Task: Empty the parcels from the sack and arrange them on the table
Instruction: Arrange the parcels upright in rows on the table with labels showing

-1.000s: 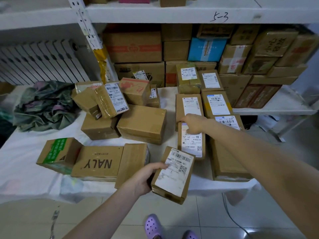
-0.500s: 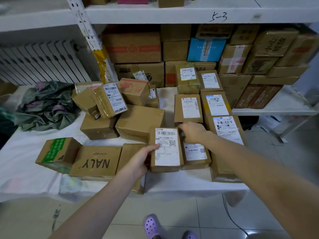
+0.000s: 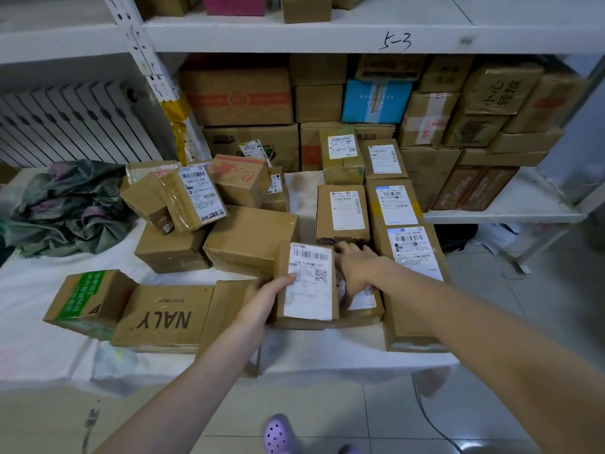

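Observation:
My left hand (image 3: 262, 299) grips a brown parcel with a white label (image 3: 307, 283), thumb on the label. The parcel lies on the white-covered table (image 3: 32, 290) near its front edge. Just to its right my right hand (image 3: 358, 267) rests on a smaller flat parcel (image 3: 365, 301), its fingers curled over the far edge. Labelled parcels (image 3: 342, 211) stand in rows behind and right of it. A loose heap of cartons (image 3: 248, 237) fills the middle. The crumpled green and purple sack (image 3: 65, 204) lies flat at the left.
A green-printed box (image 3: 85, 299) and a NALY carton (image 3: 167, 317) line the front left edge. Shelves packed with cartons (image 3: 235, 96) rise behind the table. A radiator (image 3: 65, 122) stands at back left. Tiled floor and my purple shoe (image 3: 278, 434) are below.
My left hand carried the labelled parcel from beyond the front edge onto the table beside the small parcel. My right hand drew that small parcel nearer.

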Tool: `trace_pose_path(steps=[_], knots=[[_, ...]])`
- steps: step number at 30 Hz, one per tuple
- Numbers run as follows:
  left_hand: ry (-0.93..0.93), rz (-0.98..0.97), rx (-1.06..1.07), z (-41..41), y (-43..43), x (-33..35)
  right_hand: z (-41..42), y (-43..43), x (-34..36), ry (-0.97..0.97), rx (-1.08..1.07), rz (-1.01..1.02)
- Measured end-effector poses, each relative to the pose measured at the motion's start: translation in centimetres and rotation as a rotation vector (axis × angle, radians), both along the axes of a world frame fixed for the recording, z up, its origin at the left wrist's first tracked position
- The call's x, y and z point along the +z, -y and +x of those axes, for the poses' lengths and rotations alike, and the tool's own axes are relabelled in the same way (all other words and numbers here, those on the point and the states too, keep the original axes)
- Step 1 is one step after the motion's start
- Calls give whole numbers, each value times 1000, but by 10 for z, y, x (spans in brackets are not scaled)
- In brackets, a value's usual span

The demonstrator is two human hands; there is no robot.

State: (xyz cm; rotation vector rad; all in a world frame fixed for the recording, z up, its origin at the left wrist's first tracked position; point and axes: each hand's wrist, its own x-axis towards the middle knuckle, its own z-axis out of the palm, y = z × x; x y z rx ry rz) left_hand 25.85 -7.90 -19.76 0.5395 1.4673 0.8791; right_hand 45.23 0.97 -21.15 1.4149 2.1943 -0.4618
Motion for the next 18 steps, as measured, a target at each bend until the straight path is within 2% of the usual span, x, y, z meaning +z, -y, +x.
trace_pose_path(steps=[3,7,10,13,16,18], knots=[[18,63,45,-9,-13,10,6,9,-6,183,61,-125],[29,47,92,-17,-23,23,14,13,-11,152,60,-82],[125,8,142,-29,-23,43,14,11,-2,105,93,-44],[193,15,244,-57,-19,61,12,6,10,-11,41,-94],[152,-7,332,-102,-12,69,1,-8,37,-221,-62,-182],[93,-51,368,-131,-2,68,-16,-14,57,-291,-37,-173]])
